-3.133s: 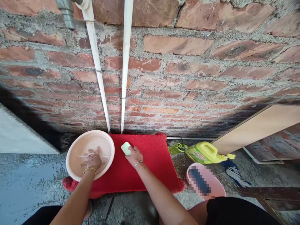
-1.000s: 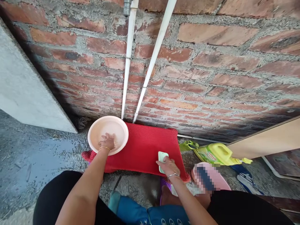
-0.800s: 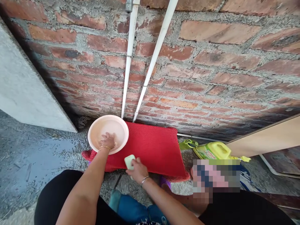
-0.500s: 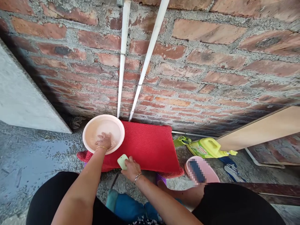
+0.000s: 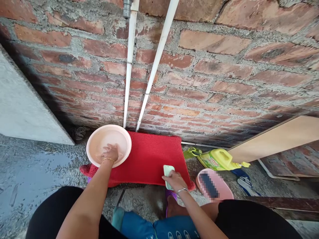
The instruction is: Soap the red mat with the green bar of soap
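Note:
A red mat (image 5: 152, 156) lies on the wet concrete floor against a brick wall. My right hand (image 5: 176, 181) presses a pale green brush (image 5: 167, 171) onto the mat near its front right corner. A pink basin (image 5: 96, 142) of water sits on the mat's left end. My left hand (image 5: 110, 153) rests inside the basin, fingers spread in the water. Both wrists carry a thin bangle.
Two white pipes (image 5: 129, 66) run down the brick wall to the mat. A yellow detergent jug (image 5: 219, 159) lies right of the mat, with a pink slipper (image 5: 211, 186) in front of it. A tan board (image 5: 276, 139) leans at right. A grey slab (image 5: 22, 106) stands at left.
My right hand has slid the green brush along the mat's front edge from left to right. My left hand has stayed in the basin.

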A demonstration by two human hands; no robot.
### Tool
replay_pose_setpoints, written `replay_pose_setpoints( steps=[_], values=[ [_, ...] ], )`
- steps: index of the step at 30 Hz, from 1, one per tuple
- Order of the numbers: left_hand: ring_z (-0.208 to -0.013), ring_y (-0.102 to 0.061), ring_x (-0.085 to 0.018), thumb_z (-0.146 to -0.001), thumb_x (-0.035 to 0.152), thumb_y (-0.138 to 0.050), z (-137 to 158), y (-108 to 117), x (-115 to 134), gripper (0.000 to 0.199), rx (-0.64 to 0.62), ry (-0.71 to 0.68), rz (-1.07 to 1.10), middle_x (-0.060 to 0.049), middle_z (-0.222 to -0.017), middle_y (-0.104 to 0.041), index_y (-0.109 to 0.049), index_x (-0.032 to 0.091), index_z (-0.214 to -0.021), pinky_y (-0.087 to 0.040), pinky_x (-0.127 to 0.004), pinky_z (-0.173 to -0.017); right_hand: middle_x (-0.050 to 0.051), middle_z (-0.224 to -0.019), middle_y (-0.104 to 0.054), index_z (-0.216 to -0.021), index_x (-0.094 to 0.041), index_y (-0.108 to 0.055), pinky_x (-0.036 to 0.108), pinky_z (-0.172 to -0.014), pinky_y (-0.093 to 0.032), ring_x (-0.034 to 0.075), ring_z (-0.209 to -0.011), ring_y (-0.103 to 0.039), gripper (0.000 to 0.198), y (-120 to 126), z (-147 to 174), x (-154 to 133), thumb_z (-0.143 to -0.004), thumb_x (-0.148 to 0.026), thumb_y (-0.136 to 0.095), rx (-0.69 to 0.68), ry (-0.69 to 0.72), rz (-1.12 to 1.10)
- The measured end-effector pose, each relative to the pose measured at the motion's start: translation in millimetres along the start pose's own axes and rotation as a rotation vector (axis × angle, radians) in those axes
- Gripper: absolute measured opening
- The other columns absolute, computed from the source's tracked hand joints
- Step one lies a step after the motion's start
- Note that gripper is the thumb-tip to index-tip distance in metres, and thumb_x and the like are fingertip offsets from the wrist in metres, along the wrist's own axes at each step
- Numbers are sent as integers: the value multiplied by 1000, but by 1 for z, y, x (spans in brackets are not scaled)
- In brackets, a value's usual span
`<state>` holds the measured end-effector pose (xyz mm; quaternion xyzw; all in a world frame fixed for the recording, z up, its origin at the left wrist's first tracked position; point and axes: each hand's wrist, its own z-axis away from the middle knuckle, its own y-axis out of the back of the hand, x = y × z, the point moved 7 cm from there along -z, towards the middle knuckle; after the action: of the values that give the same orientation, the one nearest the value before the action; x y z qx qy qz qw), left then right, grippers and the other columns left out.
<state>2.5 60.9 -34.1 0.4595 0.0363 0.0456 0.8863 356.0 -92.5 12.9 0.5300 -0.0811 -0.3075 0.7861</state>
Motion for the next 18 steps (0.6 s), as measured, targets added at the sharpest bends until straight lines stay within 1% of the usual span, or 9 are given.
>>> replay_pose_setpoints(
  steps=[3, 6, 8, 10, 12, 14, 16, 18],
  values=[
    [-138, -20, -52, -87, 33, -48, -2, -1, 1, 69, -2, 8, -12, -25, -156, -13, -21, 31, -150, -41, -74, -80, 4, -90, -61, -78, -22, -60, 26, -69, -43, 17, -80, -63, 29, -17, -10, -66, -70, -48, -67, -90, 43, -20],
    [-139, -19, -51, -88, 29, -43, -4, -2, 1, 65, 4, 13, -15, -25, -156, -13, -23, 31, -150, -41, -74, -82, 5, -96, -62, -86, -22, -60, 27, -70, -42, 19, -87, -62, 30, -29, -20, -133, -73, -49, -66, -128, 87, -70],
    [-138, -21, -51, -89, 24, -37, -6, -3, 2, 62, 12, 11, -11, -24, -156, -15, -25, 31, -149, -42, -74, -81, 6, -100, -62, -90, -22, -61, 27, -71, -42, 20, -88, -63, 31, -38, -24, -169, -74, -47, -65, -149, 96, -98],
    [-138, -23, -51, -89, 22, -35, -8, -3, 4, 61, 25, 8, -3, -25, -155, -19, -26, 29, -149, -42, -76, -79, 7, -108, -60, -97, -23, -60, 29, -72, -44, 20, -90, -63, 31, -48, -28, -195, -75, -45, -64, -170, 92, -97],
    [-137, -25, -51, -88, 21, -34, -9, -4, 4, 61, 36, 12, 3, -25, -154, -22, -29, 27, -148, -42, -77, -78, 9, -116, -56, -105, -24, -58, 30, -74, -45, 21, -93, -63, 33, -56, -30, -211, -77, -41, -63, -176, 111, -67],
    [-136, -26, -52, -88, 21, -35, -10, -5, 5, 60, 42, 13, 0, -26, -153, -23, -31, 27, -147, -42, -77, -77, 10, -122, -53, -111, -25, -55, 32, -77, -46, 23, -99, -62, 38, -59, -32, -217, -77, -39, -62, -170, 153, -31],
    [-136, -26, -52, -89, 25, -36, -11, -6, 5, 59, 49, 9, -12, -26, -153, -22, -31, 27, -148, -42, -77, -77, 9, -123, -51, -112, -25, -54, 33, -79, -46, 24, -103, -60, 41, -58, -34, -212, -75, -41, -63, -183, 186, -9],
    [-135, -26, -53, -90, 29, -37, -10, -6, 4, 59, 62, 4, -23, -26, -153, -21, -30, 27, -148, -42, -75, -78, 8, -123, -52, -110, -26, -55, 33, -81, -45, 24, -104, -60, 41, -52, -39, -194, -74, -42, -63, -191, 188, 19]
  ],
)
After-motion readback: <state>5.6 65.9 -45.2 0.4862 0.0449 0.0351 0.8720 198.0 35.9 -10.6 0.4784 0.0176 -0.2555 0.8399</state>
